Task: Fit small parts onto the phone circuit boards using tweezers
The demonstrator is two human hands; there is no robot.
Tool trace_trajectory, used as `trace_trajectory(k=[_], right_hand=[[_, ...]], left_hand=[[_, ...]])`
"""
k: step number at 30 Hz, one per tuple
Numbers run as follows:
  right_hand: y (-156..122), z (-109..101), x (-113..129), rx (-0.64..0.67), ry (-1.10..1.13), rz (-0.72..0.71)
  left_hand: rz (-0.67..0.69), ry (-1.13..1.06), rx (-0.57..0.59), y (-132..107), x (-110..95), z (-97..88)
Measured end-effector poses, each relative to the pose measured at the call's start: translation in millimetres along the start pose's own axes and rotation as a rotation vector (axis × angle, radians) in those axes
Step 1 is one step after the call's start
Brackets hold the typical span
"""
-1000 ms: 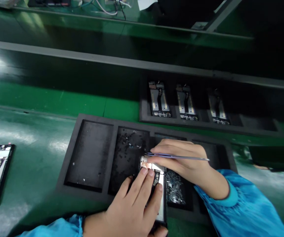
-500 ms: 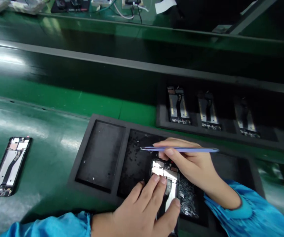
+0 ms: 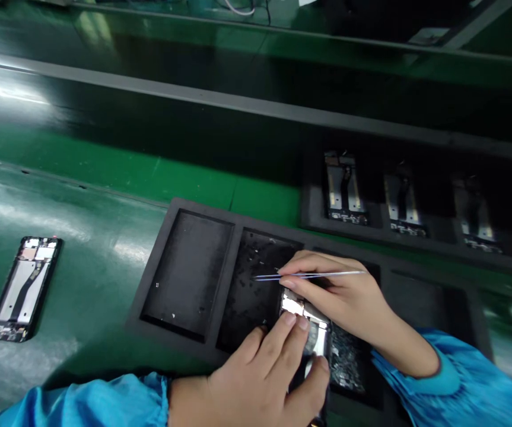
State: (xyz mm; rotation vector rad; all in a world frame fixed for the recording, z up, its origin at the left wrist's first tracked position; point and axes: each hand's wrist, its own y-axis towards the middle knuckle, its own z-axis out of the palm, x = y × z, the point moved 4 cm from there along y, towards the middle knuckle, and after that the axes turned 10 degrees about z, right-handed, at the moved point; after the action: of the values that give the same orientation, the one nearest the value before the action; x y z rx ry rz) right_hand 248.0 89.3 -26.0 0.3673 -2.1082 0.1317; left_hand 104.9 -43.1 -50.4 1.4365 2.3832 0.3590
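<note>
My left hand [image 3: 264,370] grips a phone frame [image 3: 311,332] from below, fingers pressed on its face and thumb on its right edge, over a dark foam tray [image 3: 180,237]. My right hand [image 3: 340,296] is closed in a pinch on thin metal tweezers [image 3: 309,275]. Their tips point left over the tray's second compartment [image 3: 251,290], which holds several tiny loose parts. Both sleeves are blue. A pile of small shiny parts [image 3: 347,362] lies in the compartment just right of the phone frame.
Another open phone frame [image 3: 24,287] lies on the green belt at the left. A second foam tray [image 3: 313,207] behind holds three phone frames [image 3: 343,188] side by side. A grey rail [image 3: 193,98] crosses the bench farther back.
The tweezers were lifted off the top of the phone frame and now point left over the second compartment. My view drifted left, so everything sits further right in the picture.
</note>
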Motion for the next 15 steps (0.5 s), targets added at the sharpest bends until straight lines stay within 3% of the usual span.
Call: trace_trajectory(k=[6, 11, 15], right_hand=[[-0.1, 0.7, 3.7, 0.037, -0.022, -0.045], [-1.6, -0.3, 11.5, 0.193, -0.012, -0.052], [-5.1, -4.4, 25.8, 0.274, -0.093, -0.18]], left_hand=[[0.013, -0.02, 0.018, 1.2, 4.0, -5.2], [0.008, -0.032, 0.044, 2.1, 6.3, -12.2], [-0.009, -0.057, -0.021, -0.1, 4.6, -10.1]])
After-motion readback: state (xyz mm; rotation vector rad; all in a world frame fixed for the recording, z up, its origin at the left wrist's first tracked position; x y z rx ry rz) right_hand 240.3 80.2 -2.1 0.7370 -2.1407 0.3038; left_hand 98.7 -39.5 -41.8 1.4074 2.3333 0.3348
